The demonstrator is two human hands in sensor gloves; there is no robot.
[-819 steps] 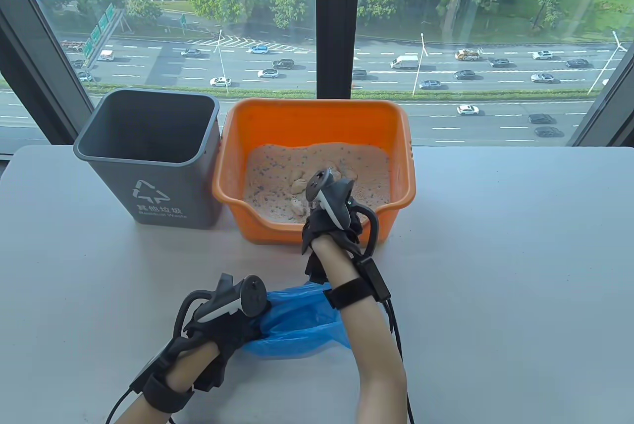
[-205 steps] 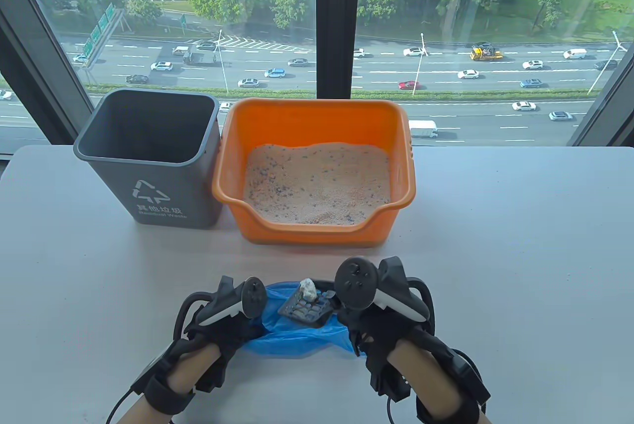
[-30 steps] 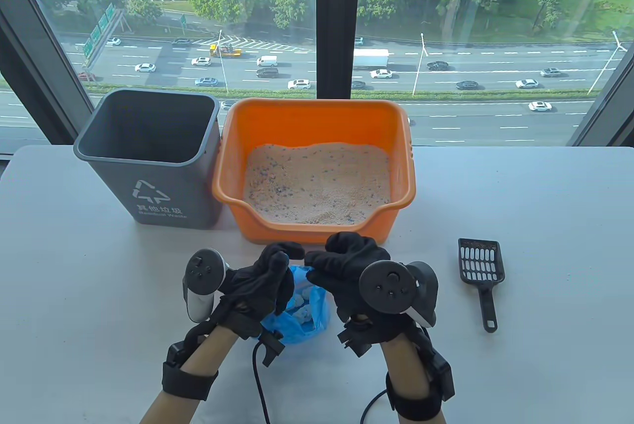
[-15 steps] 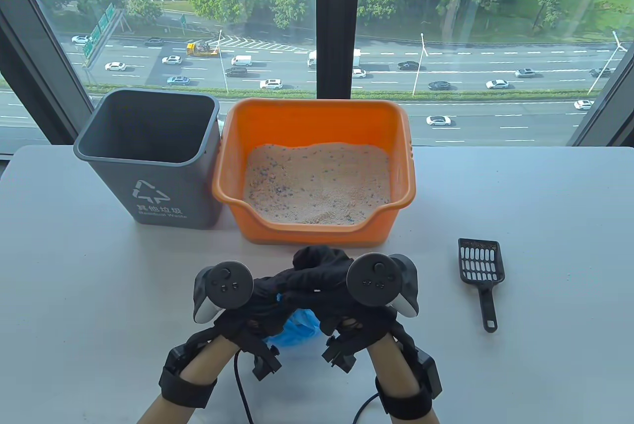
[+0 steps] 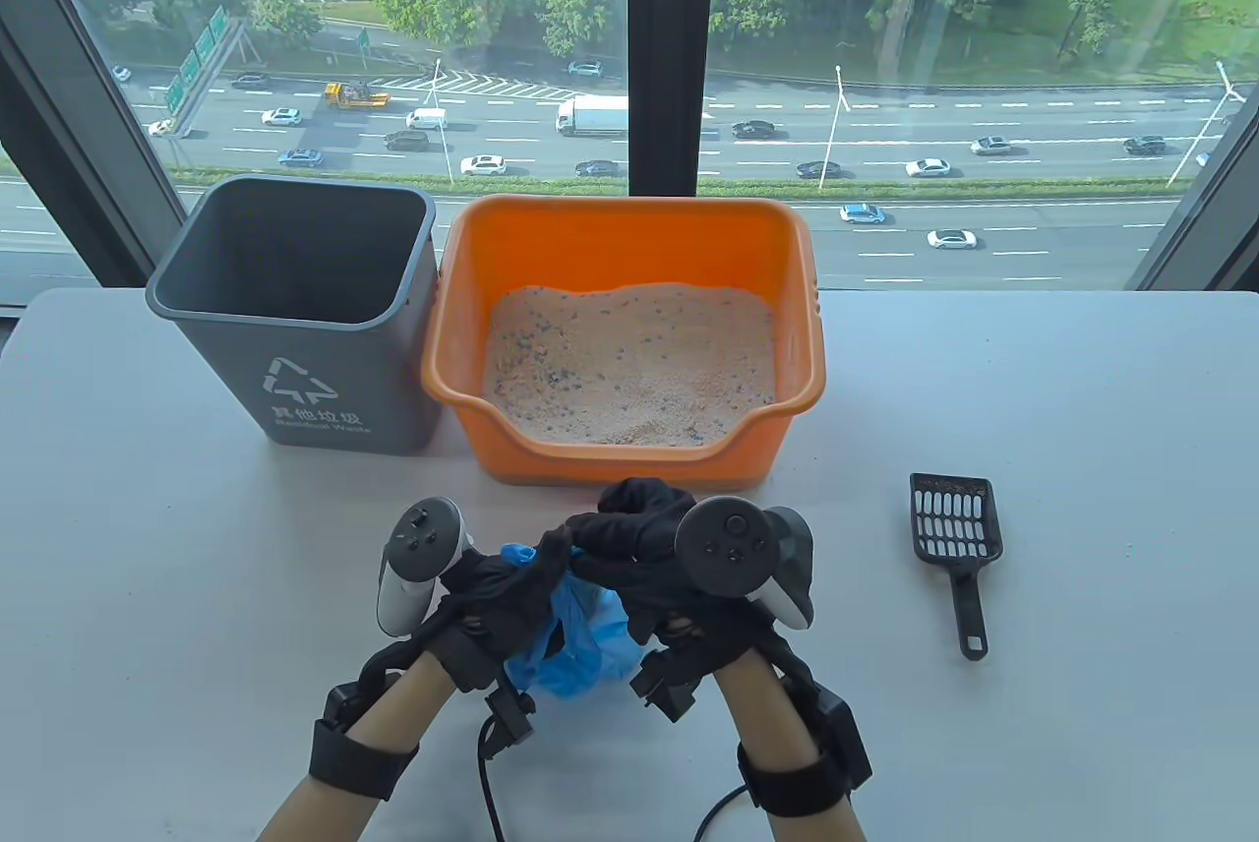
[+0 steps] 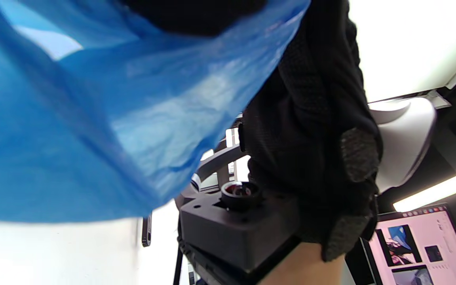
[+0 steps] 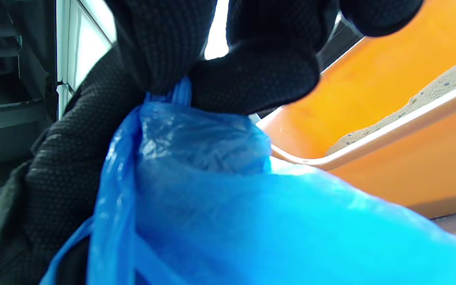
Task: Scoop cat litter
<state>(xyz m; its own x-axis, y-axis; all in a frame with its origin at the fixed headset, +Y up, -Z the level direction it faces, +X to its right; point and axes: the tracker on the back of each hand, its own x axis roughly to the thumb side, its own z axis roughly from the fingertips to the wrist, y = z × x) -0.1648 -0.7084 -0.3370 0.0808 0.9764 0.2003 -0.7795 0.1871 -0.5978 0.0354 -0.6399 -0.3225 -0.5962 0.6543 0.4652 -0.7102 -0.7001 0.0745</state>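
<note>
A blue plastic bag (image 5: 580, 631) hangs between my two hands just in front of the orange litter box (image 5: 787, 291). My left hand (image 5: 507, 576) and my right hand (image 5: 634, 537) both grip the bag's gathered top, fingers pressed together. The bag fills the left wrist view (image 6: 93, 118) and the right wrist view (image 7: 220, 206), where my right fingers (image 7: 251, 75) pinch its neck. The box holds pale litter (image 5: 629, 360) with no clumps showing. The black slotted scoop (image 5: 956, 537) lies on the table to the right, away from both hands.
A grey waste bin (image 5: 295, 311) stands left of the litter box, touching it. The white table (image 5: 1082, 488) runs to a window at the back. The litter box wall (image 7: 390, 99) is close behind the bag in the right wrist view.
The hands closed the bag's open mouth and drew together over it. Since half a second ago the gathered top has come up between the gloves and more of the bag shows.
</note>
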